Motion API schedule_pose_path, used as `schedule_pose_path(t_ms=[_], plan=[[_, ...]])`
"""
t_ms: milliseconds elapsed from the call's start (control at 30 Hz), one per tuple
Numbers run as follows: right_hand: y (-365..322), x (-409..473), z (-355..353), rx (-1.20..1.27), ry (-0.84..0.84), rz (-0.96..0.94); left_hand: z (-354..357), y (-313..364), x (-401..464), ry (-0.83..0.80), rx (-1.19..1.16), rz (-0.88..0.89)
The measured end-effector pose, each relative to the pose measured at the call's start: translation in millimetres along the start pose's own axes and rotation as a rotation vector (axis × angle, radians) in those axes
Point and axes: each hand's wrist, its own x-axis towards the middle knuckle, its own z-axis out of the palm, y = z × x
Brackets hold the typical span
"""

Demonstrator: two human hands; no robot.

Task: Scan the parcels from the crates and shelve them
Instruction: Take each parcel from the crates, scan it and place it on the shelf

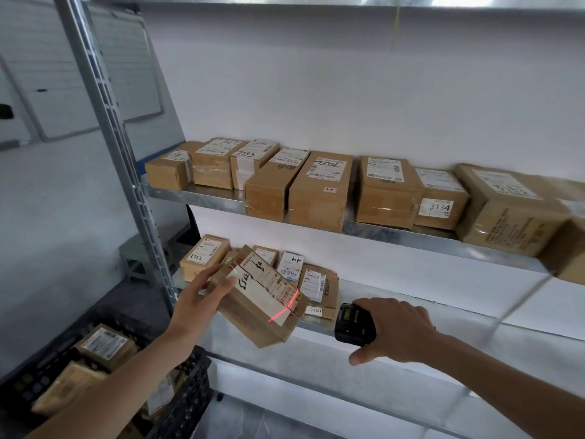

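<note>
My left hand (pixel 198 301) grips a brown cardboard parcel (pixel 253 315) by its left end and holds it tilted in front of the lower shelf (pixel 395 304). A white label with handwriting covers its top. My right hand (pixel 397 329) grips a black handheld scanner (pixel 353 324) to the right of the parcel. A red laser line (pixel 285 312) falls across the label's lower right corner. A black plastic crate (pixel 186 403) at bottom left holds several more parcels (pixel 106 345).
The upper shelf (pixel 202 198) carries a row of several brown boxes. Several small parcels stand at the left end of the lower shelf, near a tag marked 7481 (pixel 314 310). A grey metal upright (pixel 123 153) frames the rack's left side. A whiteboard (pixel 76 68) hangs at far left.
</note>
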Motion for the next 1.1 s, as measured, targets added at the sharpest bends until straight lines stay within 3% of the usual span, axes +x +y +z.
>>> schedule_pose_path(t_ms=[700, 1100], plan=[[30.5, 3.8, -3.8, 0.034, -0.008, 0.037, 44.2, 3.9, 12.5, -0.058, 0.007, 0.006], [52.3, 10.1, 29.2, 0.466, 0.082, -0.01, 112.8, -11.7, 11.2, -0.231, -0.077, -0.107]])
